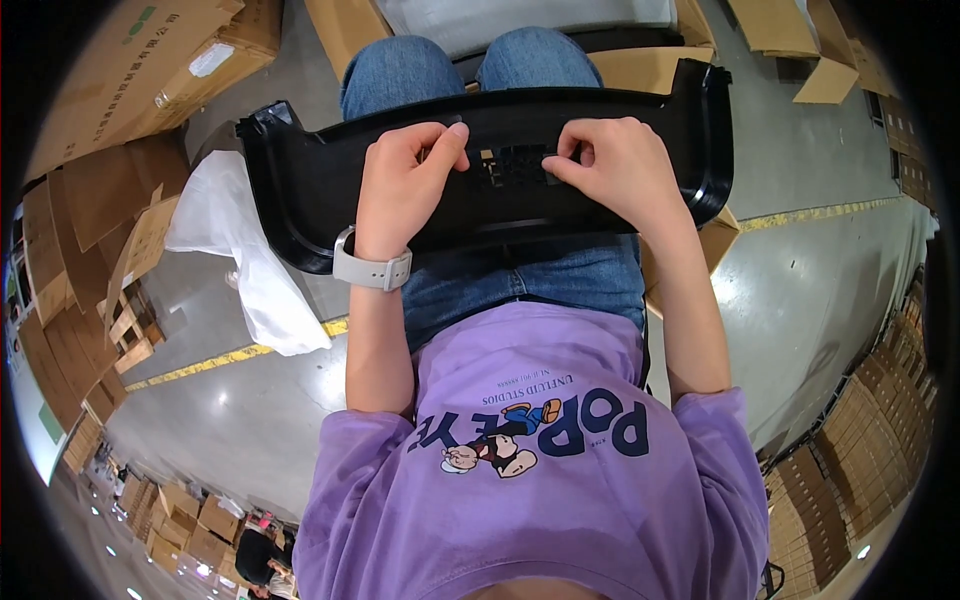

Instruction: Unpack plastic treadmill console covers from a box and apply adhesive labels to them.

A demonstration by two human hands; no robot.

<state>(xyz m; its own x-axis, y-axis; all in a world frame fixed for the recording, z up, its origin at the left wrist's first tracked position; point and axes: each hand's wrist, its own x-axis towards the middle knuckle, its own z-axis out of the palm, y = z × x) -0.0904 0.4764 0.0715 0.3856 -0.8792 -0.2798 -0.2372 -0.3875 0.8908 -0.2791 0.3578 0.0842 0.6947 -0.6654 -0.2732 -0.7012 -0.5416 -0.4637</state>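
A long black plastic panel (pixel 310 165) with raised, curved ends lies across my thighs. Near its middle sits a cluster of small dark pieces (pixel 515 160), one with a tan patch; they are too small to name. To the left of the cluster, my left hand (pixel 410 165) is curled over the panel, thumb against the fingers. Whatever it holds, if anything, is hidden. My right hand (pixel 615 165) is at the cluster's right side, thumb and forefinger pinched together at its edge. What lies between those fingertips is not visible.
A white plastic sheet (pixel 235 230) hangs beside the panel's left end. Cardboard boxes (pixel 130 80) stand at the far left, with an open carton (pixel 690 60) beyond my knees. Stacked brown cartons (pixel 850 470) line the right. Another person (pixel 262 560) is at the lower left.
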